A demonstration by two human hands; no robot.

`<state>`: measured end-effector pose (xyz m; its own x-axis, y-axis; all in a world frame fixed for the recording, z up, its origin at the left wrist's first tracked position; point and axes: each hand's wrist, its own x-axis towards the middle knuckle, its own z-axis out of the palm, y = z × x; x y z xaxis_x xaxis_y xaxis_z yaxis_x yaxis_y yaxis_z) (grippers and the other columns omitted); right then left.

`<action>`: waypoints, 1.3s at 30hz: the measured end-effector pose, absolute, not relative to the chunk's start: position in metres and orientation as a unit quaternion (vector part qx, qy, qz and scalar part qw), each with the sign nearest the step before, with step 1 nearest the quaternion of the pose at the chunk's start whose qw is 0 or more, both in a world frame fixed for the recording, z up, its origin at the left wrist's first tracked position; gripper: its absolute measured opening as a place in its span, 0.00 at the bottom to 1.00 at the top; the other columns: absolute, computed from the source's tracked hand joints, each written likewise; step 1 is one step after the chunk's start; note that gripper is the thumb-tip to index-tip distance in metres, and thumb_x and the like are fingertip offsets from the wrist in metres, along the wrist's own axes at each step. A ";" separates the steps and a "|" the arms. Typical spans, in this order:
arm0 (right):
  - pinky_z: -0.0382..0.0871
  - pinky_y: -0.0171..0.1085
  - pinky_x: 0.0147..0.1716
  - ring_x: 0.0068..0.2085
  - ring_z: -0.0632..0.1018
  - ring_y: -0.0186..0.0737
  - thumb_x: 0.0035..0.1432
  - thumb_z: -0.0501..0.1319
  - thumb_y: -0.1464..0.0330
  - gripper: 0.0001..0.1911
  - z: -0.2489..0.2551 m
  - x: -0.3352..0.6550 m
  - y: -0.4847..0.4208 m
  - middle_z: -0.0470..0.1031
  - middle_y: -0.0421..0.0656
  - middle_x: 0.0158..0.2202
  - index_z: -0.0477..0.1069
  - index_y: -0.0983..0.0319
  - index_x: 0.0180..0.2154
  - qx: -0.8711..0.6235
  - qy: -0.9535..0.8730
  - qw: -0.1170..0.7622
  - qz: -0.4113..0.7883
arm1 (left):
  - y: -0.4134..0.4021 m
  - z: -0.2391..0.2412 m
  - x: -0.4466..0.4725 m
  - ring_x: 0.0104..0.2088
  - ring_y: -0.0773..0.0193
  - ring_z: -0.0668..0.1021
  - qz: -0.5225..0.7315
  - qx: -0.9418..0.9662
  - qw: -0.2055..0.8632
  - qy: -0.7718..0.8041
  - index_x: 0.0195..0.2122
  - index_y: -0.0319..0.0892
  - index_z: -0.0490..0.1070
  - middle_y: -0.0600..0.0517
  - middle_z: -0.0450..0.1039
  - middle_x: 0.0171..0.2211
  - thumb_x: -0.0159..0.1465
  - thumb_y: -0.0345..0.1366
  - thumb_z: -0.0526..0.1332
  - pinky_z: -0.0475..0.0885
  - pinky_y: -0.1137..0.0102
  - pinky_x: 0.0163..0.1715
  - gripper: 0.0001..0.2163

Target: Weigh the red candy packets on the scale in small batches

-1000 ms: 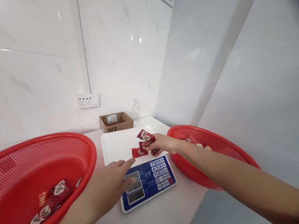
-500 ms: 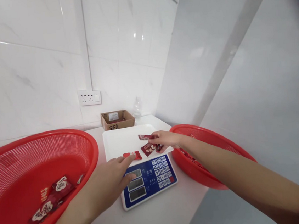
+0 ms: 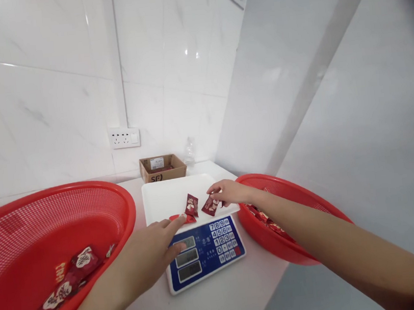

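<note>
One scale (image 3: pixel 208 261), two busy hands

From where I stand, the step in hand looks like setting out small wrapped packets on the scale's white pan (image 3: pixel 163 196). Three of them show on it: a bright red packet (image 3: pixel 189 219) at the front edge, a dark red packet (image 3: pixel 190 205) just behind it, and a second dark packet (image 3: pixel 210 207) to their right, under the person's right hand (image 3: pixel 228 192).

That right hand has its fingers bent over the upper edge of the second dark packet. They touch it, as far as I can make out, but I can't tell whether they pinch it or merely rest there. The left hand (image 3: pixel 155 244) is loosely spread and holds nothing that I can see; its index finger reaches over the bright red packet, and its thumb lies across the display windows.

To my mind, the next move calls for the right fingers to come off cleanly, without dragging the packet toward the rim. The left hand is the main obstacle: it covers part of the readout, and a touch on the pan could upset the figure.

Red mesh baskets flank the scale on the white counter (image 3: pixel 222 304). The left basket (image 3: pixel 97 201) holds a few dark packets (image 3: pixel 85 257); the right basket (image 3: pixel 271 244) has more wrappers (image 3: pixel 273 226), partly hidden by the forearm reaching across it. Behind the pan, a cardboard box (image 3: pixel 168 175) and a transparent bottle (image 3: pixel 189 149) limit room toward the tiled wall.
</note>
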<state>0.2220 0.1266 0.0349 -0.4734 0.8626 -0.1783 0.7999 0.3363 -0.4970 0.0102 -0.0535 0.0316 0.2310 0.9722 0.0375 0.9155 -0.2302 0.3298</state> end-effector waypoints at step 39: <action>0.68 0.32 0.37 0.43 0.75 0.37 0.46 0.52 0.84 0.24 0.029 0.197 0.101 0.74 0.41 0.44 0.66 0.58 0.44 -0.361 -0.898 0.080 0.239 | -0.054 0.032 0.010 0.46 0.52 0.75 0.099 0.776 0.119 0.611 0.61 0.51 0.55 0.48 0.70 0.52 0.65 0.42 0.47 0.70 0.62 0.40 0.22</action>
<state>0.1965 0.1009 0.0288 -0.7270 0.6860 -0.0294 0.6098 0.6254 -0.4868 0.0100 -0.0542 0.0324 0.2326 0.9725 0.0093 0.9253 -0.2242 0.3059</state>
